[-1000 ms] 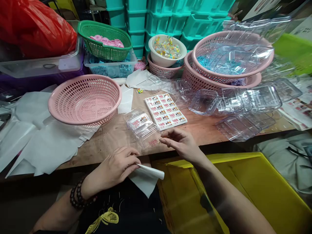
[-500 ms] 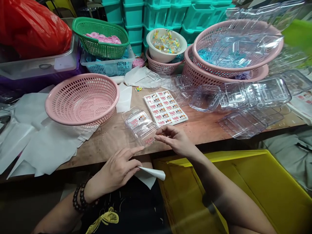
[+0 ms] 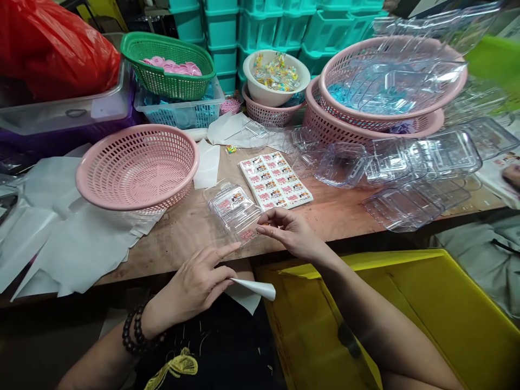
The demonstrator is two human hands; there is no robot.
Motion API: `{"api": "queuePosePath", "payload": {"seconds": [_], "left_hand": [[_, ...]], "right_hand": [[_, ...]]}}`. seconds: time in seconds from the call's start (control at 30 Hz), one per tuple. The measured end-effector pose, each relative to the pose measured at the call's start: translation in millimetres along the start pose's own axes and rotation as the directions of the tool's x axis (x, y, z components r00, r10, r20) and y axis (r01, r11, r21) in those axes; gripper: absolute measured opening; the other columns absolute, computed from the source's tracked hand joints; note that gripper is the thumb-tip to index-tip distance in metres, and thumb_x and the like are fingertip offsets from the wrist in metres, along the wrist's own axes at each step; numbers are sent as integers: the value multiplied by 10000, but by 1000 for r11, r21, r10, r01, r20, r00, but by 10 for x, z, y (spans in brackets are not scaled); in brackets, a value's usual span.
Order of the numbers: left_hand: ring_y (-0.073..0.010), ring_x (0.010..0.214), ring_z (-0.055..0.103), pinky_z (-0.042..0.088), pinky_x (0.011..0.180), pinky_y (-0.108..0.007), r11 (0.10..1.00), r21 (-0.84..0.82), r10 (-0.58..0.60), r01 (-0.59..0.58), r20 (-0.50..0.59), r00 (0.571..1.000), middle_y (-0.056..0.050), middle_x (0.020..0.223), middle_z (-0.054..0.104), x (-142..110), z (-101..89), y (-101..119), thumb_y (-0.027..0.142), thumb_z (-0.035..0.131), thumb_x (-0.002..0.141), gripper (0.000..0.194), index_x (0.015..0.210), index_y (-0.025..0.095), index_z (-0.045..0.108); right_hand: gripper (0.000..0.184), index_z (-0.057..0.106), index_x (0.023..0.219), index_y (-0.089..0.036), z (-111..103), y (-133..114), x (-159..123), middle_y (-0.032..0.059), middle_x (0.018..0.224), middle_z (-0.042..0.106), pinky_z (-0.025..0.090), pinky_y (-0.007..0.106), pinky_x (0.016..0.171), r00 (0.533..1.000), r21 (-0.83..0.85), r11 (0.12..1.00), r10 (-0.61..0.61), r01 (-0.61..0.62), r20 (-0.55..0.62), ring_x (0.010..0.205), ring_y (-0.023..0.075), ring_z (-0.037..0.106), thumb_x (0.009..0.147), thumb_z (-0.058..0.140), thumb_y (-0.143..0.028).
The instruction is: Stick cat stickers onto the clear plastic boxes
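Observation:
A clear plastic clamshell box [image 3: 234, 212] lies near the front edge of the wooden table [image 3: 190, 230], with stickers on its lid and front flap. My right hand [image 3: 289, 232] pinches the box's near right corner with fingertips together. My left hand [image 3: 195, 283] sits just below the table edge, holding a curled white backing paper [image 3: 255, 287] between thumb and fingers, the index finger stretched toward the box. A sheet of small printed stickers [image 3: 275, 181] lies just behind the box.
An empty pink basket [image 3: 136, 167] stands at left on loose white paper sheets [image 3: 77, 244]. Clear boxes [image 3: 410, 179] are heaped at right before stacked pink baskets [image 3: 377, 108]. A green basket [image 3: 168, 65] and white bowl [image 3: 275, 77] stand behind. A yellow bin [image 3: 426, 319] sits below.
My left index finger has stretched out toward the box. My right hand has shifted slightly left and up on the box's corner. The view has drifted a little.

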State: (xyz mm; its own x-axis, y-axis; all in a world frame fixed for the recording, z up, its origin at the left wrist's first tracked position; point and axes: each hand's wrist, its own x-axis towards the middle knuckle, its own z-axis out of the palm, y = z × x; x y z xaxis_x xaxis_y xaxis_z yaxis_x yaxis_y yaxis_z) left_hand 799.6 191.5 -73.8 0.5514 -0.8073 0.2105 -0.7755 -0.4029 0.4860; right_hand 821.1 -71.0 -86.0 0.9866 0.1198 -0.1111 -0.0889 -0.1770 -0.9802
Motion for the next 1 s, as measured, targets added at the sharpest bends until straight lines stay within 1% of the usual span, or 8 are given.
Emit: {"api": "queuePosePath", "payload": {"seconds": [0.17, 0.37, 0.47, 0.53, 0.63, 0.8, 0.9, 1.0], "left_hand": [[-246, 1111, 568, 533, 927, -422, 997, 69, 19, -22, 46, 999, -91, 1572, 403, 79, 11, 1, 160, 562, 935, 125, 957, 199, 678], [-267, 1151, 502, 477, 984, -470, 979, 203, -22, 11, 50, 998, -40, 1562, 428, 142, 44, -17, 189, 569, 940, 125, 952, 215, 690], [-264, 1154, 497, 465, 992, -469, 974, 227, -14, 5, 38, 999, -34, 1562, 427, 151, 46, -23, 188, 566, 939, 139, 941, 219, 701], [-263, 1165, 493, 460, 1001, -467, 975, 221, -11, 4, 34, 999, -27, 1568, 419, 151, 44, -38, 188, 566, 937, 143, 928, 218, 705], [-264, 1206, 483, 450, 1022, -460, 981, 194, -7, -1, 38, 999, -21, 1574, 410, 143, 40, -73, 203, 576, 936, 132, 932, 221, 706], [-275, 1230, 488, 449, 1026, -473, 986, 165, 14, -20, 38, 999, -31, 1563, 427, 148, 41, -100, 197, 584, 929, 127, 930, 224, 708], [-271, 1231, 504, 459, 1024, -465, 995, 96, 33, -34, 22, 999, -48, 1540, 458, 159, -7, -101, 186, 586, 923, 138, 933, 226, 718], [-285, 1332, 455, 420, 1088, -478, 1000, -8, 10, -10, -13, 1000, -75, 1548, 442, 162, -159, -136, 178, 597, 902, 136, 907, 210, 729]], "right_hand": [[369, 641, 837, -184, 18, 18, -9, -9, 764, 613, 412, 285, 638, 999, -77, 996, -46, 45, -21, 657, 116, 491, 757, 742, -531], [318, 621, 847, -207, 135, -21, -96, 6, 741, 608, 381, 275, 568, 976, -325, 938, -171, 121, -131, 585, 120, 463, 836, 662, -522], [307, 634, 1038, -216, 170, -24, -138, -1, 718, 585, 394, 278, 585, 968, -447, 890, -186, 93, -170, 579, 130, 490, 864, 645, -469], [436, 584, 1222, -221, 150, -1, -136, -24, 688, 561, 392, 274, 582, 973, -479, 877, -144, 41, -182, 559, 129, 488, 850, 666, -432], [597, 538, 1307, -207, 64, 45, -79, -54, 650, 520, 383, 262, 560, 983, -411, 911, -60, -17, -175, 547, 122, 476, 792, 717, -452], [776, 527, 1301, -165, -36, 58, 95, -84, 638, 471, 368, 252, 546, 986, -154, 986, 31, -57, -165, 568, 111, 453, 679, 771, -561], [765, 587, 1232, -148, -46, 60, 196, -85, 626, 458, 348, 252, 542, 986, -137, 986, 74, -95, -147, 567, 105, 430, 641, 778, -594], [652, 675, 1061, -139, -75, 54, 265, -49, 626, 494, 386, 273, 559, 989, -143, 983, 103, -118, -111, 573, 118, 465, 709, 657, -687]]}}
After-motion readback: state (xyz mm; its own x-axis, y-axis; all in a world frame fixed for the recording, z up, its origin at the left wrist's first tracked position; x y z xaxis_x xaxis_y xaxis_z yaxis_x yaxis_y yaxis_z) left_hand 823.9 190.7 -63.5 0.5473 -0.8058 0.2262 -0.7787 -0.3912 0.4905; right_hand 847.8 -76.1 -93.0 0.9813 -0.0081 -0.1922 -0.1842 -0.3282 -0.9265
